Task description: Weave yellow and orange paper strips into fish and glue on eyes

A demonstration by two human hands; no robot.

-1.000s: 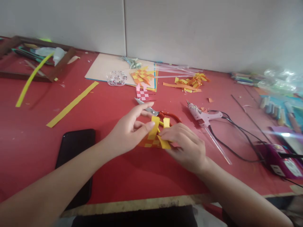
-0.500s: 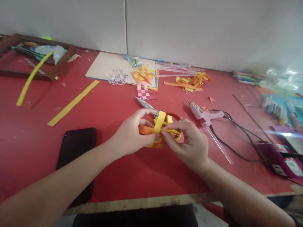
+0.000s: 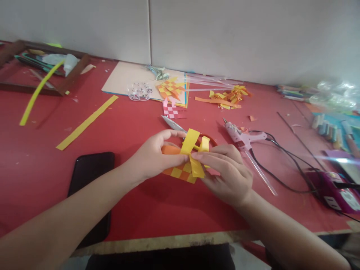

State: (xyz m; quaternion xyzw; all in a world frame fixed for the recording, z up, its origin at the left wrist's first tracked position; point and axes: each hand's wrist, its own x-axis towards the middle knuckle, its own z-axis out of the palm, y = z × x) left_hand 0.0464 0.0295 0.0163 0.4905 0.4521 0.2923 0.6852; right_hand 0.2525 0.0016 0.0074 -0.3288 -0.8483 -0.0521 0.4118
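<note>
Between my hands is a woven paper piece (image 3: 184,175) in a yellow and orange check, with loose strips sticking up and folding over. My left hand (image 3: 157,154) grips it from the left, thumb across the front. The fingers of my right hand (image 3: 227,168) press on a bent yellow strip (image 3: 197,167) at its right side. Just behind lie scissors (image 3: 172,123), blades pointing up and left, their handles partly hidden by the paper and my hand. A pink glue gun (image 3: 239,135) rests to the right of my right hand.
A black phone (image 3: 91,176) lies at left, near a yellow strip (image 3: 87,123). Farther back are a wooden frame (image 3: 64,84), cream sheets (image 3: 120,77), a pink checked piece (image 3: 170,110) and paper scraps (image 3: 232,98). Cables run to a purple power box (image 3: 334,191) on the right.
My right fingers have gone from pinching the strip's side to pressing on top of it. The yellow strip now bends down over the front, and more of the checked weave shows.
</note>
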